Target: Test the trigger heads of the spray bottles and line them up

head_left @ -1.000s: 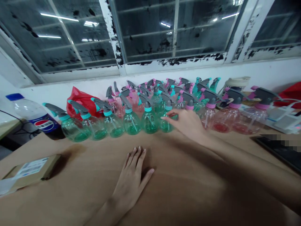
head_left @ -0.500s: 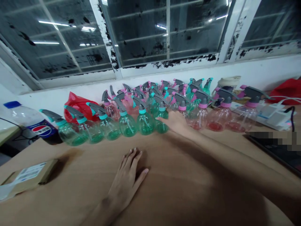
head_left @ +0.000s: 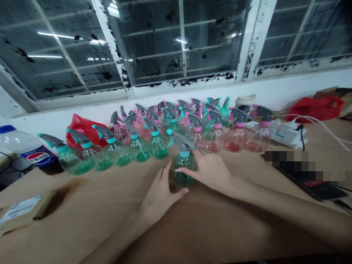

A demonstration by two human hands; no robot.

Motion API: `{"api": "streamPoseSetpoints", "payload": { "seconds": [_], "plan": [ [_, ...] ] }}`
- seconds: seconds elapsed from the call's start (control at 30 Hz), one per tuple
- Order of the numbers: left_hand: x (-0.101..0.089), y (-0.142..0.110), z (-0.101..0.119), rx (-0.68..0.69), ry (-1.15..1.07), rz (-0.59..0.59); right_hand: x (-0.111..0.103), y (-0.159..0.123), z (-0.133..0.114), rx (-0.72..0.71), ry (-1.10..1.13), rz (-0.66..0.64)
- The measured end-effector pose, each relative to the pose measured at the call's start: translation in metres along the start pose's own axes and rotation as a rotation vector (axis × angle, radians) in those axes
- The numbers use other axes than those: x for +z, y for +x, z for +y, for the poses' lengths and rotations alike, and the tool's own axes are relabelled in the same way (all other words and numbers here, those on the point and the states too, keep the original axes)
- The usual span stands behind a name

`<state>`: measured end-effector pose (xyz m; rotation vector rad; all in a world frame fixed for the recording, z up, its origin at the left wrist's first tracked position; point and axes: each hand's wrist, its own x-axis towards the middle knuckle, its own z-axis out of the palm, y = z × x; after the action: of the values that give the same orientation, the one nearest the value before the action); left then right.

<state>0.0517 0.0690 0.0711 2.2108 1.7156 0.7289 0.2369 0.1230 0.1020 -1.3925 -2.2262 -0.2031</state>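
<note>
My right hand (head_left: 210, 170) is wrapped round the body of a green spray bottle (head_left: 183, 167) with a grey and teal trigger head. The bottle stands upright in front of the others, its nozzle pointing left. Just left of it is my left hand (head_left: 162, 196), open, thumb and fingers apart, fingertips close to the bottle's side; whether they touch it I cannot tell. Behind, a row of green spray bottles (head_left: 140, 148) runs to the left. Pink-collared spray bottles (head_left: 215, 137) line the right side, with several more of both colours packed at the back.
A cola bottle (head_left: 35, 156) and a red plastic bag (head_left: 85, 128) stand at left. A cardboard parcel (head_left: 26, 211) lies on the wooden table (head_left: 90, 216). At right are a white power strip (head_left: 288, 134) with cables, a dark phone (head_left: 310, 183) and another red bag (head_left: 316, 108).
My right hand has drawn a green spray bottle out of the front row toward me. My left hand has moved up and right, close to that bottle. The view has shifted rightward.
</note>
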Motion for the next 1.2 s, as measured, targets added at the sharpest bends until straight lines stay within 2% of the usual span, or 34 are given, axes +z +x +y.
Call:
{"api": "streamPoseSetpoints", "payload": {
  "seconds": [0.17,0.3,0.37,0.5,0.63,0.8,0.97,1.07,1.2],
  "plan": [
    [0.012,-0.002,0.029,0.077,-0.184,-0.022,-0.022,-0.044,0.005,-0.053,0.032,0.047],
    [0.020,-0.009,0.044,0.102,-0.227,-0.071,-0.041,-0.060,0.016,-0.047,0.080,0.028],
    [0.024,-0.010,0.048,0.146,-0.235,-0.076,-0.049,-0.060,0.024,-0.022,0.186,-0.017],
    [0.031,-0.006,0.056,0.157,-0.218,-0.115,-0.055,-0.049,0.038,-0.010,0.565,-0.088],
    [0.042,0.000,0.067,0.174,-0.245,-0.152,-0.047,-0.037,0.041,-0.030,0.890,-0.048],
    [0.050,0.009,0.077,0.227,-0.308,-0.139,-0.036,-0.034,0.041,0.057,1.139,0.017],
    [0.049,0.014,0.065,0.262,-0.241,-0.191,-0.031,-0.031,0.045,0.010,1.100,0.040],
    [0.049,0.019,0.043,0.325,-0.096,-0.243,-0.026,-0.026,0.048,0.003,1.106,0.051],
    [0.048,0.027,0.012,0.342,0.148,-0.271,-0.016,-0.014,0.051,0.027,1.209,0.034]
  ]
}}
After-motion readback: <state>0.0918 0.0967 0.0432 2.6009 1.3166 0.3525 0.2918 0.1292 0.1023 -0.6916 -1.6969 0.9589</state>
